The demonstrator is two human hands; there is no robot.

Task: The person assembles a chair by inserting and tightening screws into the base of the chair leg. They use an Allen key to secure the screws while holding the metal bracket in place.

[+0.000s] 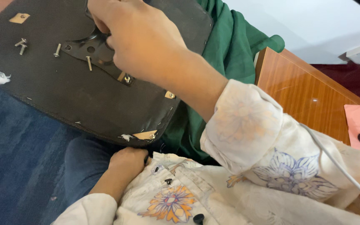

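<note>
Loose screws on tilted seat underside.
Right hand (140, 37) pinching black metal bracket (92, 50) on dark seat panel (63, 91) across lap; left hand (128, 160) fisted beneath edge; unsecured screws (21, 45) likely to roll off if panel tips.

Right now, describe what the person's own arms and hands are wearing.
Both hands are bare, without gloves or visible rings. The right hand and left hand come out of loose cream sleeves printed with orange and purple flowers, the right cuff turned back. Small dark buttons dot the shirt.
</note>
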